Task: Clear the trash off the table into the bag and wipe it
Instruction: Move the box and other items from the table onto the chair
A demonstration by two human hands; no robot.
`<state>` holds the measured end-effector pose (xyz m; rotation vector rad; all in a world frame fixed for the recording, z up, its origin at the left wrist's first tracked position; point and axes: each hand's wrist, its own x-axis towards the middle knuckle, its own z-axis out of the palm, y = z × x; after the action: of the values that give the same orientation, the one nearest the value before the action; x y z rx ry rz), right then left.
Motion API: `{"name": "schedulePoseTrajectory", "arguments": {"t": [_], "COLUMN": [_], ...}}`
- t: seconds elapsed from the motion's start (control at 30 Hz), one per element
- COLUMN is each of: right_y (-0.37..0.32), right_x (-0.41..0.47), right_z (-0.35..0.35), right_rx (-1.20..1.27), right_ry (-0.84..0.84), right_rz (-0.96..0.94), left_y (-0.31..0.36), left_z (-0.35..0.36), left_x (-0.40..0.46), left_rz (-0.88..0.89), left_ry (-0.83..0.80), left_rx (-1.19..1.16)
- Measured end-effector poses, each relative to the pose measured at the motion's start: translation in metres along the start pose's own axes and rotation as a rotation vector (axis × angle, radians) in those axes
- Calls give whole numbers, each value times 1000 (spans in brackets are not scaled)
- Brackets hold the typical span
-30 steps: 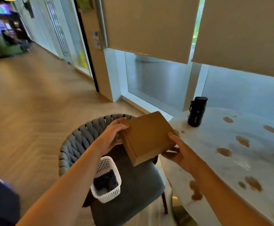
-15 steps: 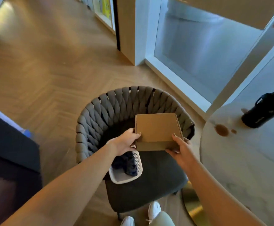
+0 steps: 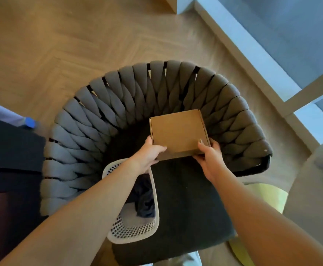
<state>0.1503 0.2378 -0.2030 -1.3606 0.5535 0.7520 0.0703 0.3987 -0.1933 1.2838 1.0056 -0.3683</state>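
A flat brown cardboard box (image 3: 178, 131) is held level over the dark seat of a grey woven chair (image 3: 118, 96), near its backrest. My left hand (image 3: 149, 153) grips the box's near left corner and my right hand (image 3: 209, 153) grips its near right corner. I cannot tell whether the box touches the seat. A white perforated basket (image 3: 135, 230) with dark cloth inside stands on the seat's left side, partly hidden by my left forearm. The pale stone table (image 3: 314, 198) shows only as an edge at the far right.
A wood herringbone floor surrounds the chair. A white window frame and glass (image 3: 262, 54) run along the upper right. A dark piece of furniture (image 3: 9, 160) stands at the left. The table's yellow-green base (image 3: 266, 196) shows beside the chair.
The view has tilted further down and nearer the chair. Both hands have carried the box from beside the table down and forward, low over the seat by the backrest.
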Motion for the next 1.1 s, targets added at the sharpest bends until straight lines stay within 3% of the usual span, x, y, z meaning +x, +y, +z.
{"name": "schedulePoseTrajectory", "arguments": {"t": [0.2,0.33,0.47,0.77,0.93,1.1], "right_y": [19,22,3,-66,-114,-168], "right_x": [66,59,29,-99,-182,-229], "right_z": [18,17,16,-16,-58,-133], "right_rx": [-399,-526,-547,-538,-468,-419], "right_ry": [44,5,38,186,384,824], "right_rz": [34,71,-16,-447,-751,-973], "left_y": [-12,-11,12,77,114,147], "left_z": [-6,3,18,66,104,156], "left_x": [68,58,26,-81,-148,-195], "left_rz": [-95,-112,-3,355,535,715], "left_ry": [151,165,131,-9,-174,-291], "left_rx": [180,263,359,507,575,603]}}
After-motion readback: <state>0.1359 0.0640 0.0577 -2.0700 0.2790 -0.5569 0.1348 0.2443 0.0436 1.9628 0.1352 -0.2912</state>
